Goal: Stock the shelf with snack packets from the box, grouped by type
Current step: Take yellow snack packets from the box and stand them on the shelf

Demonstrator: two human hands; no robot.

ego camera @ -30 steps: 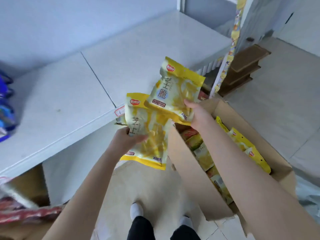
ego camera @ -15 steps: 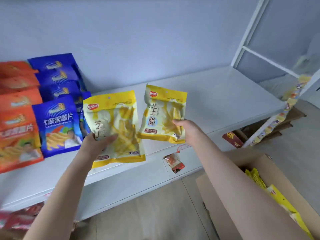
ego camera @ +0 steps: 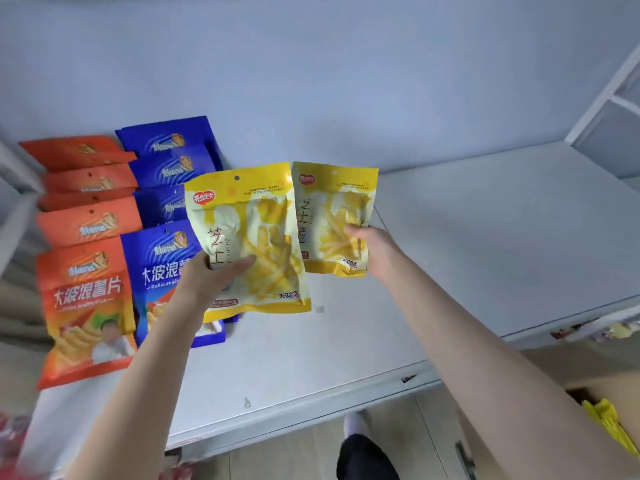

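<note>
My left hand (ego camera: 211, 277) grips a yellow snack packet (ego camera: 254, 220) by its lower left part and holds it upright over the white shelf (ego camera: 485, 237). My right hand (ego camera: 375, 251) pinches a second yellow packet (ego camera: 332, 199) of the same kind, just to the right of the first. Both packets hang above the shelf, right of a row of blue packets (ego camera: 166, 164). A row of orange packets (ego camera: 85, 299) lies left of the blue ones. The cardboard box (ego camera: 588, 396) shows at the lower right, with yellow packets (ego camera: 606, 420) inside.
The right half of the shelf is bare white board up to a white upright frame (ego camera: 602, 95). A grey-blue wall backs the shelf. Below the shelf edge are my dark trouser leg (ego camera: 363, 455), a white shoe and red packets (ego camera: 10, 441) at the lower left.
The view has swung from the box up to the shelf. Both hands have carried the yellow packets forward and up, over the shelf beside the blue row.
</note>
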